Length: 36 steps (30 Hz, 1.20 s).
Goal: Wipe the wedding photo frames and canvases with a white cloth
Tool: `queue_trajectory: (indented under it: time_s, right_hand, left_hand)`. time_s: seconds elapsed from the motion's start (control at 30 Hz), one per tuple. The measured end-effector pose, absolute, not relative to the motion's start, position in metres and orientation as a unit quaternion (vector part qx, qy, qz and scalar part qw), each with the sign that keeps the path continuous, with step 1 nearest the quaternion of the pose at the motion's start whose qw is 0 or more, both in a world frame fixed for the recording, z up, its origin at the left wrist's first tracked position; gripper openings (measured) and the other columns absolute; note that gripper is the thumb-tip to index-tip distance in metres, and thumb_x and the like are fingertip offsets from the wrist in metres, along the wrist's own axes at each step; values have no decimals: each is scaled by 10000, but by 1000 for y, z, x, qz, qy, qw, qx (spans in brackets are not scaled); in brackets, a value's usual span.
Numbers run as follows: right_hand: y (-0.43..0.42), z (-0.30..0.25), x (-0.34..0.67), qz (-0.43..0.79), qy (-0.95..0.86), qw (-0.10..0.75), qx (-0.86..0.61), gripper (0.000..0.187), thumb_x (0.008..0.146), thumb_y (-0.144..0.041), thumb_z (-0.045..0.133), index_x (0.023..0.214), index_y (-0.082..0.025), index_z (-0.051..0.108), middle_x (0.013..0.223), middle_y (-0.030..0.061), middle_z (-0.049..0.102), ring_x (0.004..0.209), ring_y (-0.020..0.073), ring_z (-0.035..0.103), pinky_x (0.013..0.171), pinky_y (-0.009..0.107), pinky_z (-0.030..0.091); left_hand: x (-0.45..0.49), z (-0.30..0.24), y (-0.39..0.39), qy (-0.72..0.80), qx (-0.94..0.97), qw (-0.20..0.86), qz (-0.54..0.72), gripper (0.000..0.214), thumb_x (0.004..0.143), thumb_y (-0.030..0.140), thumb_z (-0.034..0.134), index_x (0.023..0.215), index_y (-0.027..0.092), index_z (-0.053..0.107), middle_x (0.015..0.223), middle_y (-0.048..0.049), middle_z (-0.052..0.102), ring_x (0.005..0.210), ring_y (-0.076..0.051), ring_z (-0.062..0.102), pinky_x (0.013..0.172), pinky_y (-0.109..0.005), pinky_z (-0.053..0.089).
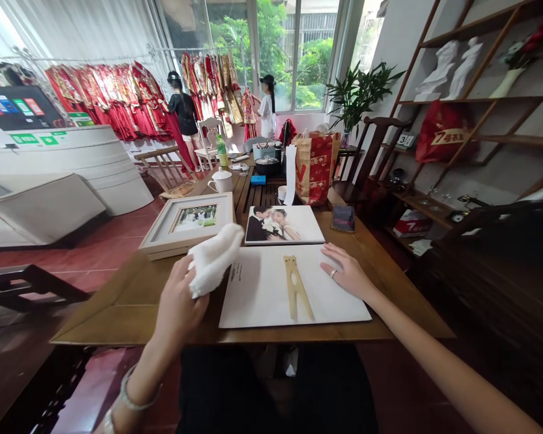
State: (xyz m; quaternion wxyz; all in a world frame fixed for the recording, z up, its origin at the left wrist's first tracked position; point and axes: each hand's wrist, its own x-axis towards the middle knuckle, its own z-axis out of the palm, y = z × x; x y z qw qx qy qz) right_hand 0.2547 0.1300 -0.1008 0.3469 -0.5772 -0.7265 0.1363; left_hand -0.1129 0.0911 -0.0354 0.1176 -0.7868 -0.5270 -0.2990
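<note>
My left hand (181, 298) is closed round a folded white cloth (218, 256), raised just left of a white picture panel (257, 301). That panel lies flat near the table's front edge and bears a pale yellow, long-legged animal figure (293, 283) and small dark lettering at its left. With fingers stretched out, my right hand (344, 271) rests on the panel's right side, a ring on one finger. Just behind lies a wedding photo panel (298, 226) showing a couple. A framed photo (194, 220) with a pale wooden frame lies at the left, partly behind the cloth.
On the wooden table (117, 307) stand a white lidded mug (221, 179), a red and tan paper bag (319, 166) and a small dark square object (342, 218). Farther back, two people stand by racks of red garments (113, 96). Shelves (475, 99) line the right wall.
</note>
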Motion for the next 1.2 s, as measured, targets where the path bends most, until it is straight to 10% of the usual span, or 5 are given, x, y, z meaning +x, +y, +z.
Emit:
queue_trajectory:
  time_s: [0.23, 0.7, 1.03, 1.2]
  right_hand:
    - [129, -102, 258, 175, -749, 300, -564, 561, 829, -512, 479, 1309, -222, 465, 1448, 85, 358, 1362, 262, 251, 1103, 479, 242]
    - [128, -99, 257, 201, -751, 262, -572, 683, 823, -576, 443, 1391, -213, 337, 1497, 73, 254, 1391, 268, 146, 1120, 492, 178]
    - [129, -101, 257, 185, -757, 272, -565, 656, 820, -574, 451, 1375, -234, 365, 1483, 77, 288, 1380, 268, 192, 1110, 498, 203]
    - [130, -102, 258, 182, -756, 279, -563, 655, 818, -573, 456, 1372, -234, 371, 1481, 77, 292, 1381, 268, 191, 1107, 502, 209]
  left_hand:
    - [-46, -38, 131, -498, -855, 5, -147, 767, 641, 100, 465, 1387, 115, 287, 1406, -165, 342, 1295, -306, 303, 1016, -434, 317]
    - [-47, -52, 39, -523, -847, -12, -94, 972, 488, 9, 445, 1409, 261, 261, 1501, -62, 169, 1371, -291, 82, 1066, -466, 213]
    - [-22, -35, 120, -585, -807, -59, -55, 565, 763, 161, 415, 1326, 120, 396, 1428, -177, 307, 1337, -339, 203, 1021, -492, 257]
    - [-2, -42, 99, -521, -848, -74, -66, 680, 677, 113, 480, 1346, 185, 381, 1471, -147, 225, 1359, -328, 117, 1059, -486, 187]
